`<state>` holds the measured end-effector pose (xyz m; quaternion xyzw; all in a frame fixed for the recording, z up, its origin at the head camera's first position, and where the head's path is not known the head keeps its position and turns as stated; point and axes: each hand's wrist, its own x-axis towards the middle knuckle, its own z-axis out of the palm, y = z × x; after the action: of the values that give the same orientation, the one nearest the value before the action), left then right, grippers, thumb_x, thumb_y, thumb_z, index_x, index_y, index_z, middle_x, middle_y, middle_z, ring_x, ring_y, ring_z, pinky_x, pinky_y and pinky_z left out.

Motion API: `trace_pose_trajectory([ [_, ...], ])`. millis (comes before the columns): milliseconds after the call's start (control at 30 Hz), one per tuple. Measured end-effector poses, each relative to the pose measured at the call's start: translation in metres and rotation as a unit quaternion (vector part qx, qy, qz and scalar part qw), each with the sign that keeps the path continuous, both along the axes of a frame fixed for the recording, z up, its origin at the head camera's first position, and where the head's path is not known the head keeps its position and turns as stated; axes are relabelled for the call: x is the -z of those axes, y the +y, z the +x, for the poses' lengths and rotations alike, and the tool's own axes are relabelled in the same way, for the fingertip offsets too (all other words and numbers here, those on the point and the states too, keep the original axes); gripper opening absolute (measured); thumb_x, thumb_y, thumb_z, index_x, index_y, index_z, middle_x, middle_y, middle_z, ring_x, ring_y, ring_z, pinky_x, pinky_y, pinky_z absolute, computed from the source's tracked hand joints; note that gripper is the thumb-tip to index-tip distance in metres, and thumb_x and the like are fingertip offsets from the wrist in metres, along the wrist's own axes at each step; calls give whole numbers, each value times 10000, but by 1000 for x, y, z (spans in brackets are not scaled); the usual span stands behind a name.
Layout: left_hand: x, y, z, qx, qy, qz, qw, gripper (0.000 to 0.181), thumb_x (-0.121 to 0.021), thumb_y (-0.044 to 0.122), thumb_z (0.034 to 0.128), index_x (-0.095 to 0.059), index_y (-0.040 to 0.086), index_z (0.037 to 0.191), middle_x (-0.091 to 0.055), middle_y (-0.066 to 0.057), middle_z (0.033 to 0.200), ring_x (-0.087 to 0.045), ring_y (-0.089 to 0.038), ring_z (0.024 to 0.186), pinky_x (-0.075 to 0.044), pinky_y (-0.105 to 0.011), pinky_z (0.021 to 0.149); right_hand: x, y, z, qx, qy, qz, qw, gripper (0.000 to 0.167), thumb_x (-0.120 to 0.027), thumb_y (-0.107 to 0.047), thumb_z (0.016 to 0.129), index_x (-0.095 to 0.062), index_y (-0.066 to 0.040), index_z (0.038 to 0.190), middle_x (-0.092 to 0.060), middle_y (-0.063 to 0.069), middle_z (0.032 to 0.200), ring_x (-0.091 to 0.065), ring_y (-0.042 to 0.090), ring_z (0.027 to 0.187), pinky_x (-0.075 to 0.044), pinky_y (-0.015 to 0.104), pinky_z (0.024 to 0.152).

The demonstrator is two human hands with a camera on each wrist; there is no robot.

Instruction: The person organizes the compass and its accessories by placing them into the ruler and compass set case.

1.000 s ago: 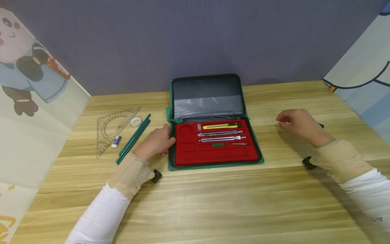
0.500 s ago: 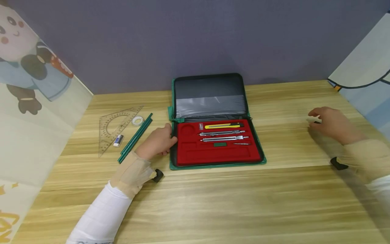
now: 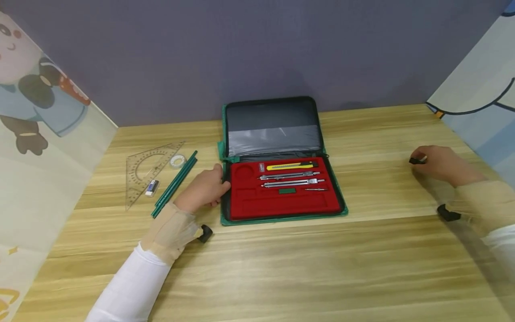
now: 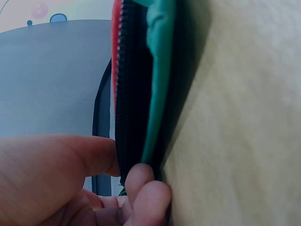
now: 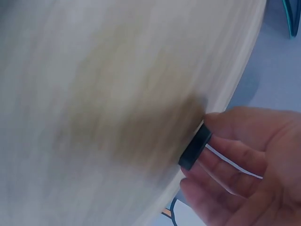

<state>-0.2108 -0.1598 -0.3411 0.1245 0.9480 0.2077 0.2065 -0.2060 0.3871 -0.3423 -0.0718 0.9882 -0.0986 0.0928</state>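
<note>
Wood bench (image 3: 306, 273) w/ open green case (image 3: 273, 117) at mid.
L hand (image 3: 203, 188) pinches case's left edge; R hand (image 3: 442, 165), well apart at right, pinches small black pc. (image 5: 195, 147) Yellow cutter (image 3: 287, 167) & metal instr. (image 3: 313, 181) lie in case's red tray (image 3: 257, 204).

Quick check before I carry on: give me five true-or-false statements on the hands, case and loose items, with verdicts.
1. The left hand grips the left edge of the open case. True.
2. The right hand is empty. False: it pinches a small black object.
3. The yellow cutter lies in the red tray. True.
4. Something fills the tray's round recess. False: nothing sits there.
5. The green pencils lie outside the case, beside the white ring. True.
</note>
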Motion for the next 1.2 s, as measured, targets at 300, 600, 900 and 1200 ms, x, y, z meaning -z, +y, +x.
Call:
trace_pose_trajectory([
  [300, -2, 0, 1, 2, -17, 24, 10000, 591, -449, 211, 962, -210, -95, 1408, -613, -92, 638, -584, -168, 471, -467, -289, 451, -2, -2, 2, -38, 128, -125, 9998, 153, -565, 28, 833, -566, 110, 962, -619, 293, 893, -578, 470, 856, -464, 527, 704],
  [600, -1, 1, 0, -30, 23, -17, 10000, 539, -451, 214, 959, -265, -85, 1368, -614, -91, 639, -586, -166, 468, -468, -289, 452, 0, -18, 2, -406, 435, -128, 9981, 121, -613, 41, 815, -593, 89, 924, -652, 242, 852, -614, 418, 827, -480, 504, 711],
  [900, -1, 0, 0, -10, 24, -1, 10000, 561, -447, 217, 960, -243, -87, 1385, -615, -92, 642, -585, -168, 472, -471, -288, 453, -4, -49, 1, -633, 346, -210, 9972, 135, -647, 33, 787, -617, 65, 914, -669, 122, 785, -630, 326, 759, -485, 467, 680],
  [1200, -1, 0, 0, -33, 41, -21, 10000, 565, -446, 213, 957, -242, -89, 1389, -618, -92, 640, -590, -167, 470, -475, -286, 451, -10, -88, 2, -962, 435, -397, 9936, 160, -686, 44, 761, -630, 48, 911, -665, 98, 786, -624, 275, 737, -493, 433, 663],
])
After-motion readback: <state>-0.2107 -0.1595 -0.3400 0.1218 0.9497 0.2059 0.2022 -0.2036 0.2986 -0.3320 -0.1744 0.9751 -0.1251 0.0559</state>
